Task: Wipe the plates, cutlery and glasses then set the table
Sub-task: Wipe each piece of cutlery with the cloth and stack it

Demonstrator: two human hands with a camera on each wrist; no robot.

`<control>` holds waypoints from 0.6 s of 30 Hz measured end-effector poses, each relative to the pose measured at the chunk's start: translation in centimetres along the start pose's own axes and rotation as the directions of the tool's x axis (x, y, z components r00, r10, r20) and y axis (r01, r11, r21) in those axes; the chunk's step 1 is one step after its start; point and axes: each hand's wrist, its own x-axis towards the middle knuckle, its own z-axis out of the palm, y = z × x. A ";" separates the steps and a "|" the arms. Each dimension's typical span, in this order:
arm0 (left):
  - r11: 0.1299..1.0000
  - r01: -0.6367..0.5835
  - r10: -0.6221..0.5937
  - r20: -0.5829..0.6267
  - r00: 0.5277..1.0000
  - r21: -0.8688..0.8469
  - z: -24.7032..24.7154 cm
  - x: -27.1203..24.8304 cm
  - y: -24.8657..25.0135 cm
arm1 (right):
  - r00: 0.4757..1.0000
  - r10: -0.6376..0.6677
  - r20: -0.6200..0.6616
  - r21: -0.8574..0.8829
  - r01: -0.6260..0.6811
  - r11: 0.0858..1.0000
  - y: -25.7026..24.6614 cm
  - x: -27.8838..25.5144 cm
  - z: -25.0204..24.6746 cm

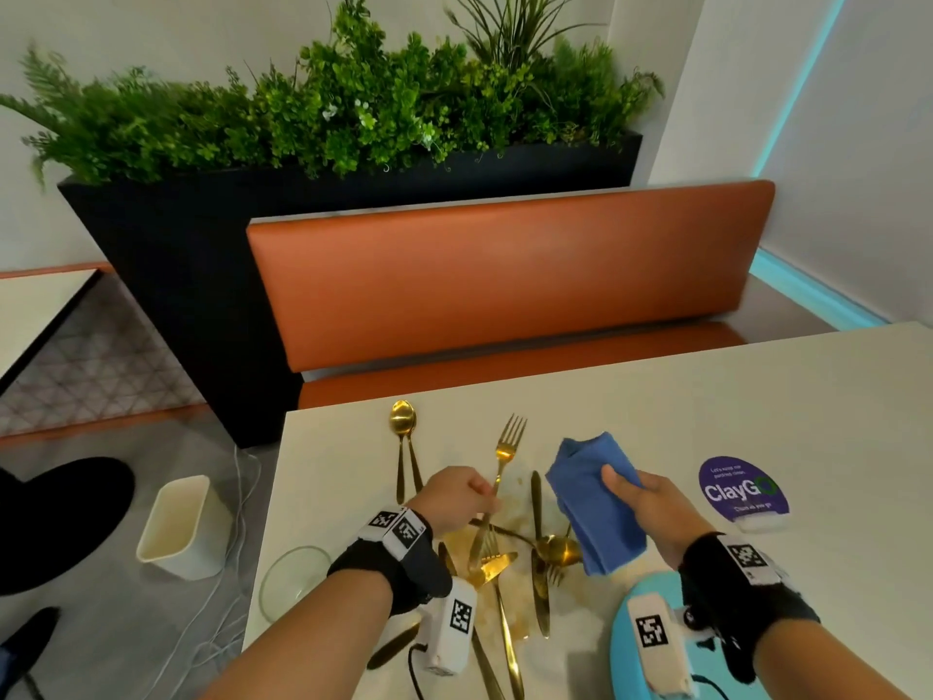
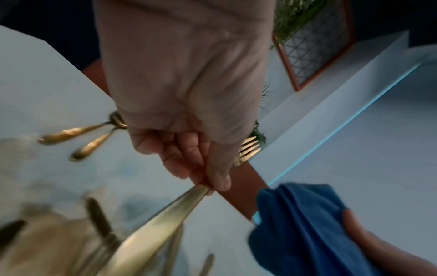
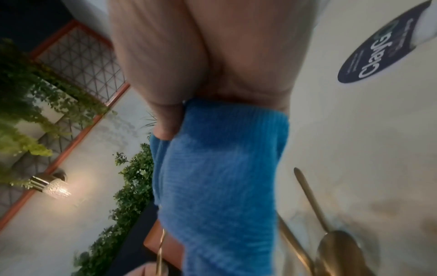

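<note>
fork pinched upright in left hand, right hand gripping blue cloth

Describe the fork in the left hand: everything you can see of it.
The fork is gold-coloured metal with a shine, four tines and a long slim handle that widens toward its end. The left hand grips it around mid-handle, thumb along the shaft, holding it lifted above the table with tines pointing away from the person toward the bench. Its handle end hangs over the piled cutlery. The blue cloth is close beside it, not touching.
</note>
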 end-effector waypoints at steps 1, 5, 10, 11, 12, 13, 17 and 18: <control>0.999 -0.033 0.034 0.016 0.999 -0.036 0.2 -0.2 0.9 | 1.000 -0.001 0.014 0.056 0.000 0.998 -0.2 -0.1 0.3; 0.987 -0.110 0.116 0.039 0.993 -0.115 1.2 -0.8 4.1 | 1.000 -0.021 0.011 0.139 0.019 0.990 -1.2 0.0 1.6; 0.981 -0.194 0.194 0.008 0.981 0.023 2.0 -0.9 5.8 | 0.997 -0.027 0.076 0.051 0.023 0.998 -2.1 -0.1 3.1; 0.976 -0.206 0.206 0.003 0.978 0.067 2.2 -1.1 6.0 | 0.997 -0.032 0.076 0.030 0.029 0.999 -2.2 -0.1 3.3; 0.971 -0.219 0.221 -0.001 0.975 0.098 2.4 -1.2 6.2 | 0.998 -0.036 0.049 0.010 0.036 0.999 -2.3 0.0 3.4; 0.968 -0.229 0.230 0.005 0.973 0.107 2.6 -1.3 6.2 | 0.999 -0.044 0.003 0.006 0.044 0.999 -2.4 0.3 3.5; 0.974 -0.204 0.198 0.070 0.978 0.101 3.3 -1.7 6.5 | 0.977 -0.062 -0.202 0.051 0.074 0.996 -3.4 1.7 3.0; 0.979 -0.185 0.178 0.077 0.981 0.081 3.2 -1.8 6.7 | 0.970 -0.085 -0.226 0.009 0.090 0.996 -3.8 1.9 3.0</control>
